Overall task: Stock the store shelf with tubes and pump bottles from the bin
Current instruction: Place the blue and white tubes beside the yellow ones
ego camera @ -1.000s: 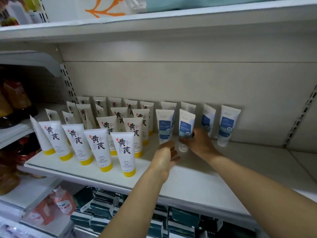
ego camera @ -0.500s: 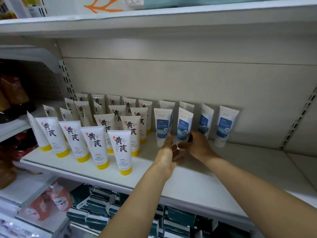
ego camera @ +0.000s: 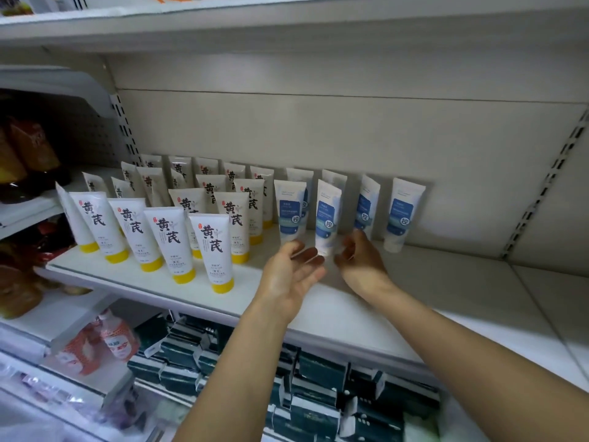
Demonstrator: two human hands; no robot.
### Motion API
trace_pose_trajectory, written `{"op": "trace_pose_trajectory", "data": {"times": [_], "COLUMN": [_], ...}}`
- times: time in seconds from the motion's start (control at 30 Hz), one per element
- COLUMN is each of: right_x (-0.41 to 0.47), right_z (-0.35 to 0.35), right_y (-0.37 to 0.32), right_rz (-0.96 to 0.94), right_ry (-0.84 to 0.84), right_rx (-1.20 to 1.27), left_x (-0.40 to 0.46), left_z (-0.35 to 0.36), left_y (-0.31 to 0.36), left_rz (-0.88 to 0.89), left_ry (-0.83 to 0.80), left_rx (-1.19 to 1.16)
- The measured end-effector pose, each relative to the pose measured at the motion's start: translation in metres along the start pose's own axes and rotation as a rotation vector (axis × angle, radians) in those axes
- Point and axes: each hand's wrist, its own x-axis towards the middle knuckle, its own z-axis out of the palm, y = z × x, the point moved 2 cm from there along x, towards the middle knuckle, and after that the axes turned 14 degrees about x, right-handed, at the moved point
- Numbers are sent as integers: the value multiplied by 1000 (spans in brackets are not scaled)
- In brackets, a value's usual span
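Observation:
On the white shelf stand several white tubes with yellow caps at the left and several white tubes with blue labels along the back. One blue-label tube stands on its cap in the front row, a little tilted. My left hand hovers just left of its base, palm up, fingers relaxed. My right hand is just right of the base, fingers loosely curved, holding nothing. Both hands are blurred at the fingertips and look slightly apart from the tube. The bin is out of view.
The right half of the shelf is bare white board up to a slotted upright. Below are dark green boxes and a pink pouch. Dark packets fill the bay at left. Another shelf runs overhead.
My right hand has let go of the blue-label tube it was setting down. Both hands have drawn back a little and opened on either side of its base.

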Motion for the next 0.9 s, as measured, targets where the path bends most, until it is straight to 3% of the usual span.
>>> {"op": "trace_pose_trajectory", "data": {"times": [0.2,0.4,0.9], "right_x": [-34,-79,-169], "right_z": [1,34,226], "right_y": [-13,-46,-110], "right_rz": [-138,-264,-252], "right_ry": [-56,-226,-614], "right_rx": [224,456,514], "left_x": [-35,-72,-147], "left_z": [-7,-41,-243], "left_y": [-9,-19,-20], "left_rz": [73,119,74], "left_ry": [31,162,539], "left_rx": [-42,-85,-224]}}
